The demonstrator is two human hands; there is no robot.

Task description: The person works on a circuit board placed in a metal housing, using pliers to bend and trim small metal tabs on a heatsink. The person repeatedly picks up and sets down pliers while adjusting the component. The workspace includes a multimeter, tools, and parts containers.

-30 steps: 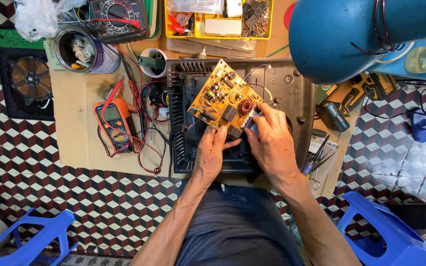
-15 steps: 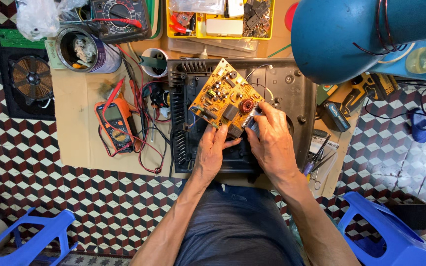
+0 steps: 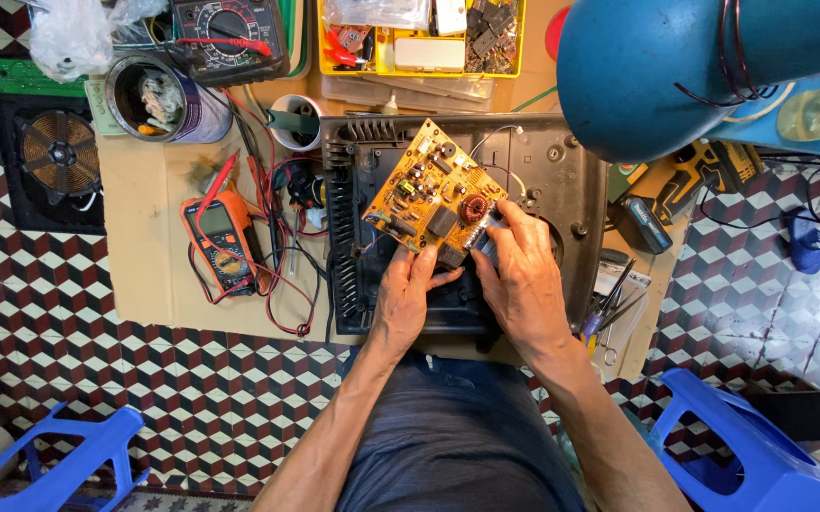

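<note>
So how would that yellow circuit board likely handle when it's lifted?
The yellow circuit board looks flat and rigid, so probably stiff. Its copper coil and blocky parts may weight one side. Both hands, left hand and right hand, grip its lower edge, suggesting fragile components.

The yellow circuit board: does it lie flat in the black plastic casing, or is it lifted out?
Lifted: the yellow circuit board sits tilted above the black plastic casing, held by both hands.

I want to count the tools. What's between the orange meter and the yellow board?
In the head view, between the orange meter and the yellow board lie tangled red and black wires and the black case's ribbed left edge.
</note>
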